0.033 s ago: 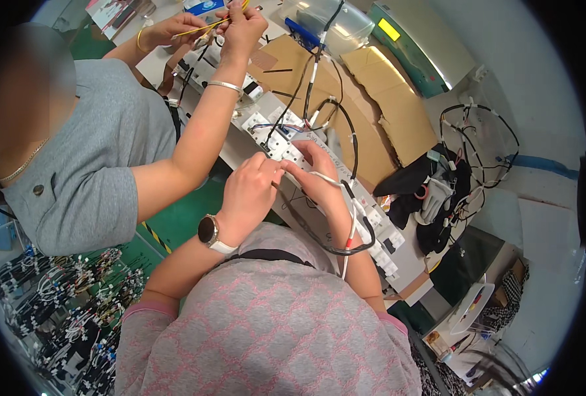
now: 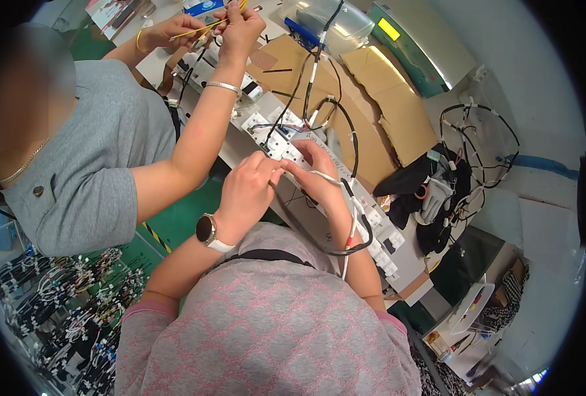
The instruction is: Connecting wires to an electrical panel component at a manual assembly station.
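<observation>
My left hand [image 2: 245, 190] is closed on a dark cable [image 2: 299, 224], with its fingertips together over the edge of a long white board. My right hand [image 2: 316, 175] meets it there, thumb and fingers curled in a pinch; whatever lies between those fingertips is hidden. A white wire [image 2: 326, 177] crosses the right hand and runs down beside its wrist. Below, the dark cable bends into a loop over my right forearm. White connector blocks [image 2: 278, 144] line the board [image 2: 314, 228] just beyond my fingers, with thin blue and red wires among them.
At left, a co-worker's hands [image 2: 237, 30] hold yellow wires. Cardboard sheets [image 2: 398, 109] lie behind the board, near a clear plastic bin [image 2: 336, 26]. Black cable coils [image 2: 481, 145] and gloves [image 2: 438, 201] are at right. Bundled wire harnesses [image 2: 75, 317] fill the lower left.
My left hand has shifted very slightly, and the dark cable below it has swayed a little. The co-worker's hands moved a bit. Otherwise the scene is the same.
</observation>
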{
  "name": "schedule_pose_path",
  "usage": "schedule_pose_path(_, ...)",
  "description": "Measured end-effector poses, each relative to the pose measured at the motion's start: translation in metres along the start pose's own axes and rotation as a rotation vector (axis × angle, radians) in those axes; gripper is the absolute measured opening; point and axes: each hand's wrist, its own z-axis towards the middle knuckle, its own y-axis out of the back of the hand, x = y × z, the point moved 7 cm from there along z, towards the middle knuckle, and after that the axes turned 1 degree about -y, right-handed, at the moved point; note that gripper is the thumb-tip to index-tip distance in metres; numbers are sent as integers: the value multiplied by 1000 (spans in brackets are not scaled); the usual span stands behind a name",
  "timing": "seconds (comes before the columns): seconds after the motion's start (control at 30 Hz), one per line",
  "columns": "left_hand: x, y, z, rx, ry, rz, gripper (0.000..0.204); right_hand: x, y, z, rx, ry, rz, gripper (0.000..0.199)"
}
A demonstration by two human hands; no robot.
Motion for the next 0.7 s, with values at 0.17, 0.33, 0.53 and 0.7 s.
schedule_pose_path(0.17,18,-12,-9,-53,-25,-227,17,-2,-3,3,24,19,-11,47)
schedule_pose_path(0.33,79,-71,-30,0,419,-719,18,-2,-6,1,-37,58,-21,45)
schedule_pose_path(0.53,102,-110,-37,-1,561,-1025,25,0,-7,2,-5,47,-14,41)
schedule_pose_path(0.7,105,-121,-41,40,556,-1055,24,1,-5,-2,-23,52,-71,42)
